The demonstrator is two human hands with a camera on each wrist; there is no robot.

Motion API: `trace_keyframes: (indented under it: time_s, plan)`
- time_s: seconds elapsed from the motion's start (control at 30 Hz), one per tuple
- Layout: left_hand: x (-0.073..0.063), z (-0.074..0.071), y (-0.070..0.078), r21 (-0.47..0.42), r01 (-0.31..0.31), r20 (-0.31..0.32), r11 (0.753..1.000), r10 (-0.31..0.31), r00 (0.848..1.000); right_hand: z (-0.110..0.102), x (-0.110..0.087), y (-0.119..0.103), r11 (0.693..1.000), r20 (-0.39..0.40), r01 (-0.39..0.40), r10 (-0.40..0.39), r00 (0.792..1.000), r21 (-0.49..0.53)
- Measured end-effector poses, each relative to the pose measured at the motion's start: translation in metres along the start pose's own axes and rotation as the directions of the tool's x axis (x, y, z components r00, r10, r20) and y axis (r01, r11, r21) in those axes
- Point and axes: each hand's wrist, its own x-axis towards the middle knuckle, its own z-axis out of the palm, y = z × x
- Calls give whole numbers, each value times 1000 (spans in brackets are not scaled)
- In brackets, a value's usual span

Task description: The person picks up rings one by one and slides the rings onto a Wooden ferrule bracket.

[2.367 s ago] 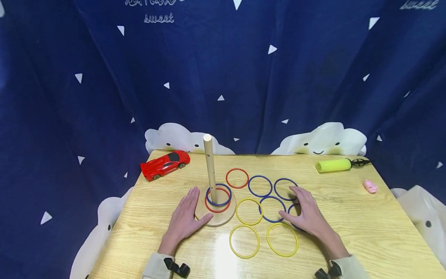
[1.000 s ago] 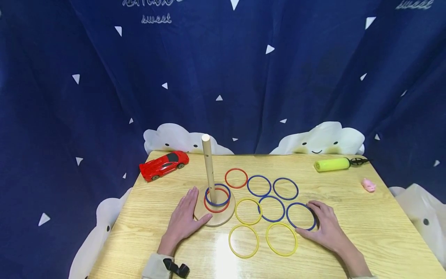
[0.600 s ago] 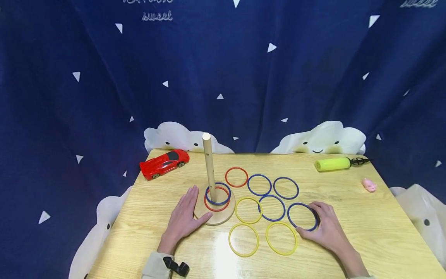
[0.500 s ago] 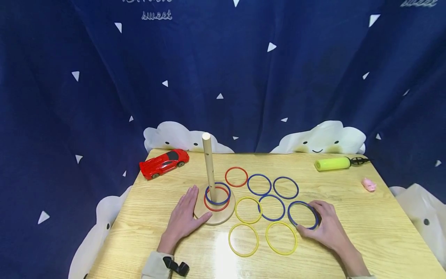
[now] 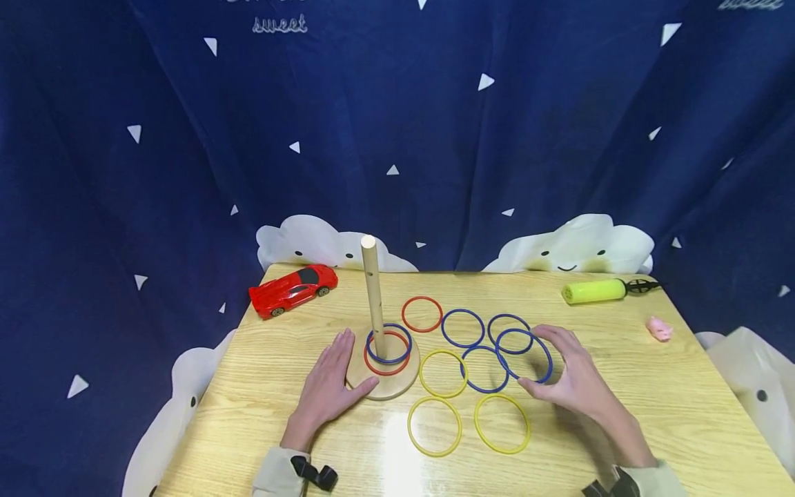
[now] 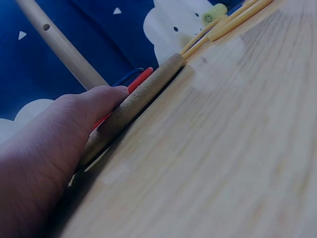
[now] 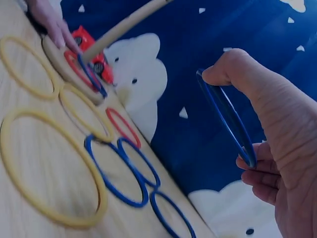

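Thumb and fingers of my right hand [image 5: 574, 376] pinch a blue ring [image 7: 223, 119] by opposite edges. It is raised off the table, above other blue rings. My left hand [image 5: 332, 383] rests at the left edge of a round wooden base [image 5: 397, 391], fingers straight and thumb lying on top, as the left wrist view also shows. An upright wooden post [image 5: 373, 297] stands on that base. Around the post's foot lie a red ring [image 5: 388, 373] and a blue ring [image 5: 410, 339].
Flat on the table right of the base are a red ring [image 5: 404, 315], three blue rings [image 5: 462, 310] and three yellow rings [image 5: 435, 455]. A red toy car [image 5: 292, 290] sits back left. A yellow-green pump [image 5: 594, 291] and a small pink object [image 5: 659, 328] lie at right.
My right hand moved right to the nearest blue ring, took hold of it, then lifted it and carried it up and leftward. My left hand stayed in place.
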Motion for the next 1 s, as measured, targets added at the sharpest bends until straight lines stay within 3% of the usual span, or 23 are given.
trace_keyframes:
  time_s: [0.23,0.5,0.8,1.0]
  plan:
    - [1,-1,1,4,-18,-30,1000,18,999,3,20,-19,1000,64,17,-18,998,6]
    - [0,-1,2,-2,-8,-19,1000,8,1000,-1,58,-48,985,77,161,-166,983,62]
    - [1,-1,1,1,0,-10,1000,0,1000,2,115,-85,930,52,323,-336,940,173]
    - [1,-2,1,-2,-9,-8,1000,9,1000,-1,145,-109,885,-5,377,-391,921,273]
